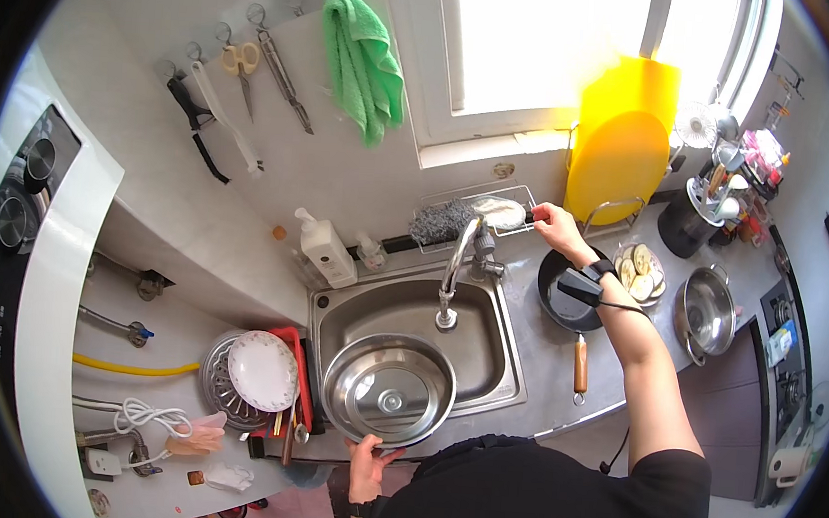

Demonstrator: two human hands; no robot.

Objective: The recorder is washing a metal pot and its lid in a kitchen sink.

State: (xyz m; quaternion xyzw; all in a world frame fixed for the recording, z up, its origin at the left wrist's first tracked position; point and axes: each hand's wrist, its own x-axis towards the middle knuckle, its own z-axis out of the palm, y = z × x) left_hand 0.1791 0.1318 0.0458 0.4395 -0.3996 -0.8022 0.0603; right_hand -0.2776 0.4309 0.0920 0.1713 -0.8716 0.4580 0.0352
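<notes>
My left hand [367, 466] grips the near rim of a stainless steel basin [338, 404], which rests across the front of the sink [514, 379]. A round knob-like piece shows at the basin's centre. My right hand [557, 228] reaches past the faucet [450, 275] to the right end of a wire rack [525, 194]. Its fingertips are bent at the rack's edge; whether they hold something is unclear. On the rack lie a grey scrubber [442, 221] and a whitish pad [500, 212]. Below my right forearm, a black frying pan [562, 296] sits on the counter.
Sliced vegetable on a plate [640, 273] and a two-handled steel pot [705, 312] stand right. Yellow cutting boards [620, 157] lean by the window. A pump bottle [326, 250] stands behind the sink. Left are a white bowl [263, 371] and a red rack [301, 366].
</notes>
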